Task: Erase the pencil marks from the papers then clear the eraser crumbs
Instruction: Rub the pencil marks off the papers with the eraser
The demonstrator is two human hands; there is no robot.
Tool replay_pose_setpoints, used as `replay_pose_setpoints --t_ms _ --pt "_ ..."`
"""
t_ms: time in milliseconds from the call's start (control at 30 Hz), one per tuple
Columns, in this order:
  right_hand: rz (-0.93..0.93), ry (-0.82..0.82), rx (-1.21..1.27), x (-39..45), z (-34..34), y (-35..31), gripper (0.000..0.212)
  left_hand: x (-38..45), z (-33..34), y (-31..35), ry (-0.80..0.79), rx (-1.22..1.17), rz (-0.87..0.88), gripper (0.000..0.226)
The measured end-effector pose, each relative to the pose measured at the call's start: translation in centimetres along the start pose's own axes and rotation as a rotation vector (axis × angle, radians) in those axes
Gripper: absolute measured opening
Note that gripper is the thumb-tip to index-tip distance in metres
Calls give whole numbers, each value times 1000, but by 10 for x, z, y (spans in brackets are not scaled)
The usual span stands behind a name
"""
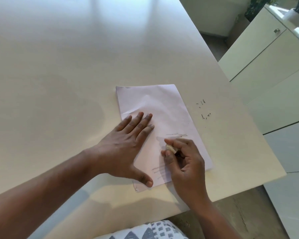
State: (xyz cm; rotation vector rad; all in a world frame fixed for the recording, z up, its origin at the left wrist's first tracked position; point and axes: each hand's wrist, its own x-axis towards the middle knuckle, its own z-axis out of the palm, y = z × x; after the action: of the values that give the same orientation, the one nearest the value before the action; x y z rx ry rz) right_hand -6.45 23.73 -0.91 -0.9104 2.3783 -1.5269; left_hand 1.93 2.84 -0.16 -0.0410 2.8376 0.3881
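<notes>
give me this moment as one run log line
phase: erasing | left hand: flat on papers | right hand: pinches eraser on pencil marks | eraser crumbs: on table right of papers

It looked like a home: a white table [76, 66] under the hands, pale handled cabinets [266, 54] to the right, potted plants [295, 11] farther beyond them.
</notes>
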Motion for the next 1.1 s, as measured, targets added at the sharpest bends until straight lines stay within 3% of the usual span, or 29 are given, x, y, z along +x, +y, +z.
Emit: replay_pose_setpoints --t_ms 167,333,433,967,1100 --pt "99 63 60 -18 -2 -3 28 4 -7 4 -107 15 -25 159" --pt "-126 1 -112 -39 7 -8 20 11 -17 16 -225 62 -75 165" --pt "-167 -6 -169 -39 10 -6 22 18 -19 20 -275 85 -85 169" --pt "-115 8 -239 -31 8 -6 15 18 -15 11 -231 24 -17 175" --pt "11 138 -306 -4 -27 11 14 18 -17 12 -239 8 -21 178"
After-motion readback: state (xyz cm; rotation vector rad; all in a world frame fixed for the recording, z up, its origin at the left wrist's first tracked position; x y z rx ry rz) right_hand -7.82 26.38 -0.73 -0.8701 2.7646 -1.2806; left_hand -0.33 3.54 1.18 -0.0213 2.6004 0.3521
